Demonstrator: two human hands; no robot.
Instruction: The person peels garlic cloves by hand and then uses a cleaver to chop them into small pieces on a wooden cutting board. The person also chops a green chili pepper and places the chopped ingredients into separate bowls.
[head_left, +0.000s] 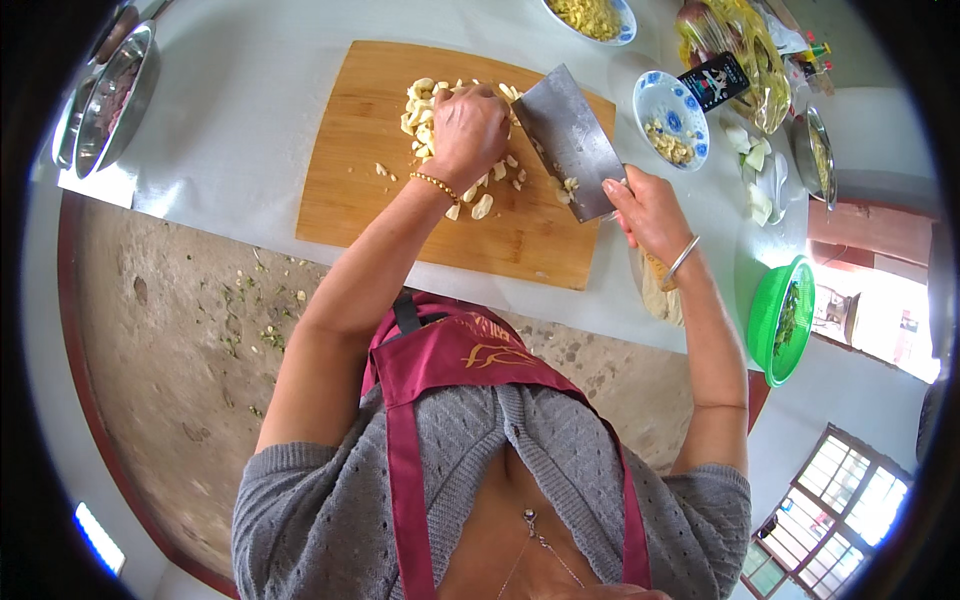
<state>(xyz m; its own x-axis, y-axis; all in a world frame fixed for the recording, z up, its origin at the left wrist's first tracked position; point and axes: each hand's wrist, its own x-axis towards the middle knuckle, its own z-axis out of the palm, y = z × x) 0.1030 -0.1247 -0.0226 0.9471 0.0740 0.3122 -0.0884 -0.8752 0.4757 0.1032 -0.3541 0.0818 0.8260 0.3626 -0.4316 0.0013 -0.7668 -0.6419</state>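
Note:
My left hand (472, 127) rests fingers down on a pile of peeled garlic cloves (420, 116) on a wooden cutting board (352, 172). Its fingertips are hidden, so any clove in its grasp cannot be seen. In my right hand (654, 214) is a cleaver (566, 135), thumb against the back end of the blade. The broad blade is tilted over the right part of the board, just right of the pile. Chopped garlic bits (568, 187) show at its lower left edge. Several loose pieces (482, 206) lie nearer the board's front.
Right of the board are a blue-patterned bowl (664, 96) with chopped garlic, a phone (716, 81) and a plastic bag (765, 82). Behind stands a bowl (626, 26) of yellow shreds. Steel bowls (142, 94) stand far left. A green basket (761, 322) holds leaves at the right edge.

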